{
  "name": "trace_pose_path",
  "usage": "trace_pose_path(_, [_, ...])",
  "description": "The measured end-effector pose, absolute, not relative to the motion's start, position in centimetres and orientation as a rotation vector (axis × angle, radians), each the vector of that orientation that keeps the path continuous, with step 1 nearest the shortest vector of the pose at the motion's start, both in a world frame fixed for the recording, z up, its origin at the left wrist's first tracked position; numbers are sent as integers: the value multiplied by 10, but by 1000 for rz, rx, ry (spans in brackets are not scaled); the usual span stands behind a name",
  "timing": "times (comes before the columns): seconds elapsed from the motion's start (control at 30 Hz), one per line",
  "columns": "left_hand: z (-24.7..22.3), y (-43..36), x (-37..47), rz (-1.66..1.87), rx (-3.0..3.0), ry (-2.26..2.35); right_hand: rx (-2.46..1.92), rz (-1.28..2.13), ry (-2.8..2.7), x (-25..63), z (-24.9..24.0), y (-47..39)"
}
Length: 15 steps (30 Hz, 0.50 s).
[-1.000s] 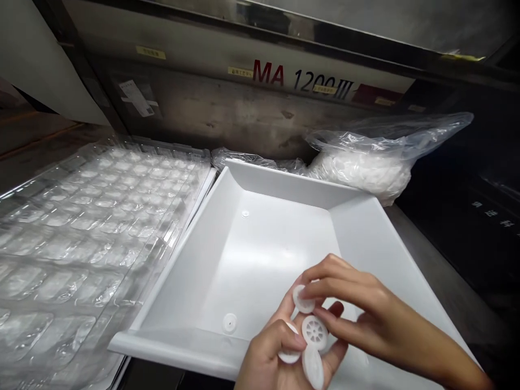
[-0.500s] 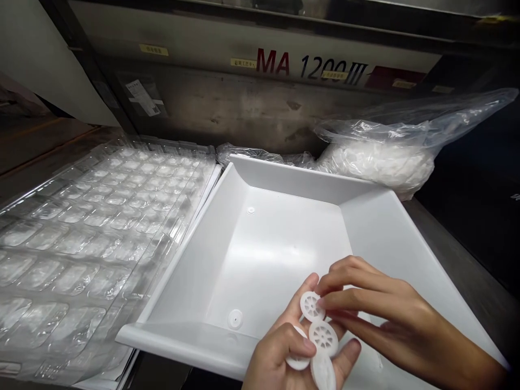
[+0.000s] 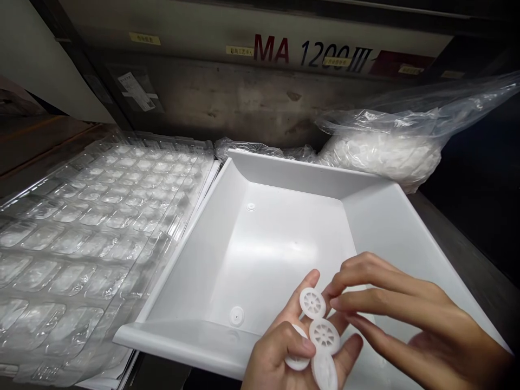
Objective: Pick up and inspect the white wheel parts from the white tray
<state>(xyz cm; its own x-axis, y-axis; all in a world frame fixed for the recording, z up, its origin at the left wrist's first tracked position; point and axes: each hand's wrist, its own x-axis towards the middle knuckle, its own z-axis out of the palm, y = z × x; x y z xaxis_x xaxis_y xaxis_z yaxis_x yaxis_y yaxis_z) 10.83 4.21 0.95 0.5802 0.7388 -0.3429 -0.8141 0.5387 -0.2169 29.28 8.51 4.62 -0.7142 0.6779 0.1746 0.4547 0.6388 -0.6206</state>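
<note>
My left hand (image 3: 280,352), palm up at the lower middle, holds several small white plastic discs. The upper spoked disc (image 3: 312,303) lies on the fingers, and a second spoked disc (image 3: 324,335) sits just below it. My thumb presses on a third disc (image 3: 296,357) at the left, while another white piece (image 3: 325,371) lies tilted at the bottom. Just to the right, my right hand (image 3: 406,314) hovers with thumb and fingers apart, its fingertips close to the left hand's fingers. Nothing shows between them.
Under both hands is a large pale grey bin (image 3: 406,216) with sloping walls. To its left lie clear plastic trays (image 3: 109,211) with many pockets. A clear bag of white material (image 3: 382,154) rests behind the bin, before a machine panel (image 3: 244,92).
My right hand has drawn back slightly to the right, off the upper disc, and its thumb and fingers have spread. The discs stay in my left hand. The view has shifted slightly.
</note>
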Motion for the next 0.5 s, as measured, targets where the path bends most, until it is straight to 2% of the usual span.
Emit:
trace_pose_path(0.2, [7,41,103,921,-265,187,-1170,660,-2509,287,40,75])
trace_pose_path(0.4, [6,41,104,947,-316,223,-1320,1082,-2375,278,28,70])
trace_pose_path(0.5, [6,42,105,935,-295,240,-1327,1139,-2297,280,30,69])
